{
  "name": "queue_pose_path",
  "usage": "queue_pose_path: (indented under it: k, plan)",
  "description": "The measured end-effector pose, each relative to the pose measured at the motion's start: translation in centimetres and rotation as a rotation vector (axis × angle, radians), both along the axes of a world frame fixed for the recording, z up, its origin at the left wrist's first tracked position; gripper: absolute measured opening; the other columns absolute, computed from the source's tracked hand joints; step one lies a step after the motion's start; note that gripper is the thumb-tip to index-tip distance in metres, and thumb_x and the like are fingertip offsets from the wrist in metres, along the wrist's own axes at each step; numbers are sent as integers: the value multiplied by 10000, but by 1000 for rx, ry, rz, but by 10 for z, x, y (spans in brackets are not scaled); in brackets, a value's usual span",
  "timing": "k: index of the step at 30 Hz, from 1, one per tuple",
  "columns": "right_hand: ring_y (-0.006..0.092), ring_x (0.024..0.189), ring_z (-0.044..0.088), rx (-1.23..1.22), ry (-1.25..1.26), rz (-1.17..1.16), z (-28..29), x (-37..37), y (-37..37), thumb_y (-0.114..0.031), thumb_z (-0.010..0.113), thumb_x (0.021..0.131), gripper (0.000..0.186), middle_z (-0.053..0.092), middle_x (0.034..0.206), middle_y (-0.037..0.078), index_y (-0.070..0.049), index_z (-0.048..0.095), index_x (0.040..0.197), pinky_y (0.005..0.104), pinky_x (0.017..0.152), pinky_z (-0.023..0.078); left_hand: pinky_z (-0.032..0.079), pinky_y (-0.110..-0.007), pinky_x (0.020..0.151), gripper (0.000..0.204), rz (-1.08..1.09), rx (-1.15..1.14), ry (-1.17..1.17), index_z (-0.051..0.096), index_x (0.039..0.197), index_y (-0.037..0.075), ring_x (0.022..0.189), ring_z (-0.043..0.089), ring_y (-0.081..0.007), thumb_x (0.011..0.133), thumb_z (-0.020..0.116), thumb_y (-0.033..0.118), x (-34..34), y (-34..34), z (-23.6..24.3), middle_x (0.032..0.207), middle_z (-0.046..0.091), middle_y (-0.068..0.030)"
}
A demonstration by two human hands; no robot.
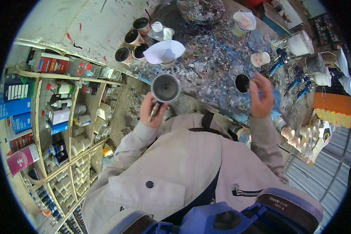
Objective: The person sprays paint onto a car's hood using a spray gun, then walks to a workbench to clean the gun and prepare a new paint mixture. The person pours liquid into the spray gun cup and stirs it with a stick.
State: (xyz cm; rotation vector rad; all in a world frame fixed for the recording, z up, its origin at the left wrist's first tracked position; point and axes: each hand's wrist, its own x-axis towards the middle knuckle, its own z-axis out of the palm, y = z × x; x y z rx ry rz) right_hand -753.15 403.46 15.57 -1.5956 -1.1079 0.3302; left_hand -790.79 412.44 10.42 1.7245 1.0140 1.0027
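Note:
My left hand (154, 111) is closed around a spray gun (155, 110), whose round, open cup (166, 88) faces up with grey liquid inside. To the right, my right hand (262, 95) has its thumb and fingers at the side of a small paper cup (242, 83) with a dark inside. This cup tips leftward, toward the gun but apart from it. A white paper cone (164, 52) sits in a cup just beyond the spray gun. Several paper cups of dark paint (123, 55) stand beside it on the far left, near a metal can (160, 31).
A paint-splattered bench (210, 58) runs ahead of me. Another paper cup (260, 59) and blue-handled spray guns (280, 62) are on its right. Stacked paper cups (300, 134) lie nearer at the right edge. Shelves (39, 117) of bottles and boxes fill the left.

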Motion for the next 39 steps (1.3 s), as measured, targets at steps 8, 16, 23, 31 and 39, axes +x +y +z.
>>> queue_pose_path:
  k: [8, 16, 23, 31, 39]
  plan:
    - [242, 964, 736, -423, -105, 217, -6, -112, 227, -467, 834, 827, 585, 774, 1040, 150, -14, 749, 1188, 364, 880, 572, 537, -317, 795, 283, 188, -146, -31, 613, 1189, 31, 854, 669, -171, 927, 718, 11, -120, 22, -18, 967, 694, -74]
    - [267, 939, 736, -709, -149, 484, -40, -104, 277, -497, 855, 733, 592, 776, 1023, 161, -27, 778, 1084, 392, 883, 571, 535, -311, 832, 252, 206, -129, -50, 600, 1182, -3, 913, 672, -156, 948, 692, 5, -155, 30, -18, 1045, 715, -104]
    - [194, 748, 709, -725, 164, 433, -37, -106, 224, -260, 762, 839, 324, 743, 880, 108, -7, 717, 1036, 354, 646, 566, 532, -330, 938, 368, 143, -178, -59, 564, 1341, -27, 1076, 664, -193, 977, 609, -51, -158, 35, -22, 1188, 690, -119]
    - [171, 724, 697, -300, 112, 134, 29, 1, 248, -201, 773, 844, 273, 740, 874, 91, 11, 709, 1003, 344, 631, 555, 533, -315, 889, 321, 244, -87, 10, 611, 1288, -16, 981, 679, -168, 969, 634, 14, -143, 36, 11, 1077, 721, -94]
    - [352, 1068, 723, -370, -300, -76, 37, 84, 426, -392, 787, 787, 422, 768, 1106, 167, -91, 762, 1083, 438, 966, 550, 525, -330, 938, 348, 350, -269, -81, 571, 1319, -29, 1034, 684, -190, 978, 619, 22, -113, 30, 10, 1141, 717, -117]
